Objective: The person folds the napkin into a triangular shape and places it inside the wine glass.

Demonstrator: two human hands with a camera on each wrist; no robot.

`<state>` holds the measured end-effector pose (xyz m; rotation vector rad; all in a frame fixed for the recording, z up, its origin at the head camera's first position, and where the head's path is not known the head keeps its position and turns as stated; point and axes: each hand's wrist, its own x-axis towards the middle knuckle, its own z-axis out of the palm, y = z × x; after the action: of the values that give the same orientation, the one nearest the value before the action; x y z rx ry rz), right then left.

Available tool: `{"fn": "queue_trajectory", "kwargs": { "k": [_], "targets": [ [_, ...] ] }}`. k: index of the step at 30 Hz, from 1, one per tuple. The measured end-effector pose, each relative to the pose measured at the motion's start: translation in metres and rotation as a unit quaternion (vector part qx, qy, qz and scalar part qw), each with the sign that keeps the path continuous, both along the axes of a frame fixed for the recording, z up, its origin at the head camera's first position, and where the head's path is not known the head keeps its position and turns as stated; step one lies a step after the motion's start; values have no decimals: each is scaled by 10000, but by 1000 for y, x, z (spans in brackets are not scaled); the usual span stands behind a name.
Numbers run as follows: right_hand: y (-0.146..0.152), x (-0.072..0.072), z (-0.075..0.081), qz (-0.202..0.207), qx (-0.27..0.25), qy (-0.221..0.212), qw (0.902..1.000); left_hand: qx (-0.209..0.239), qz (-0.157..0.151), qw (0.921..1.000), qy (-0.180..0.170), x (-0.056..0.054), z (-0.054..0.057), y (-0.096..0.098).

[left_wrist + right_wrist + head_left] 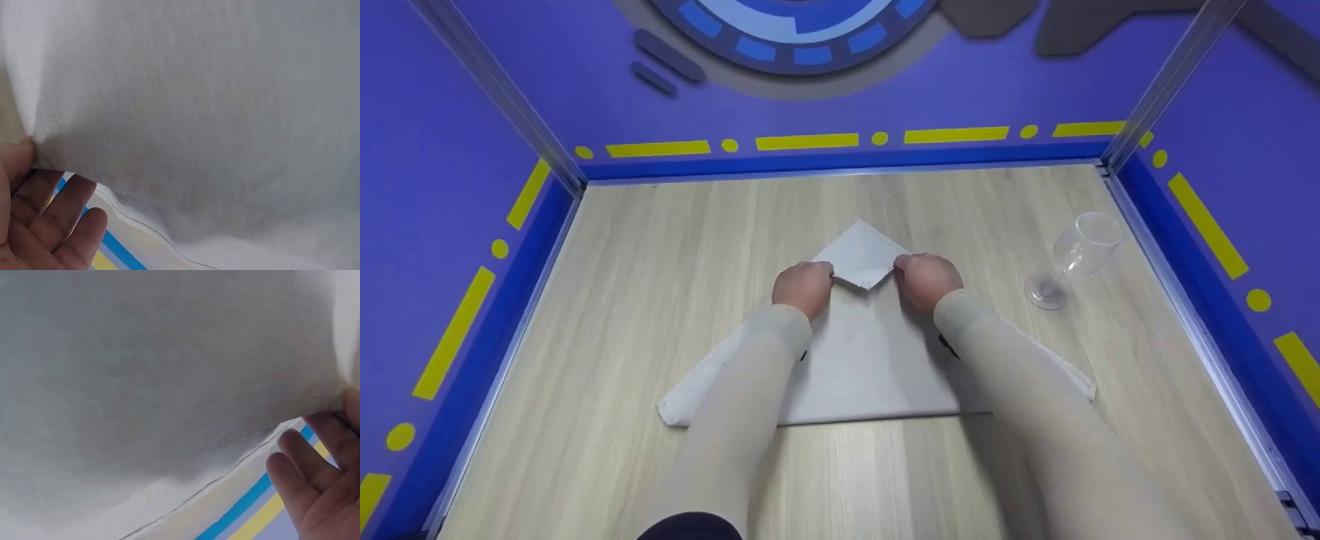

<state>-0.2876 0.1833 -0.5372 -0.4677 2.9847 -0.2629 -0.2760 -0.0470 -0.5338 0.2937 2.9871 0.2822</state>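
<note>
A white cloth, folded into a broad triangle, lies on the table with its long straight edge toward me. At the far end its tip forms a small diamond-shaped flap. My left hand pinches the cloth at the flap's left side, between thumb and forefinger; the left wrist view shows the other fingers loosely bent below the fabric. On the flap's right side my right hand pinches the cloth the same way. In both wrist views the raised fabric fills most of the picture.
A clear stemmed glass stands right of the cloth, near my right hand. The wood-patterned table is bordered by metal rails and by blue-purple walls with yellow dashes at the back and both sides.
</note>
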Motion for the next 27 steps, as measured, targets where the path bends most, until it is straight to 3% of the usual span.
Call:
{"fn": "queue_trajectory", "kwargs": {
  "k": [10,20,27],
  "targets": [
    [2,-3,-12,93,12,-171,9998,-27,-153,9998,-96,0,-6,-1],
    [3,5,-7,273,143,-12,9995,-311,-363,9989,-19,5,-2,-2],
    [1,-2,-4,-75,-156,77,9998,192,33,9998,-91,-1,3,-2]
  ]
}}
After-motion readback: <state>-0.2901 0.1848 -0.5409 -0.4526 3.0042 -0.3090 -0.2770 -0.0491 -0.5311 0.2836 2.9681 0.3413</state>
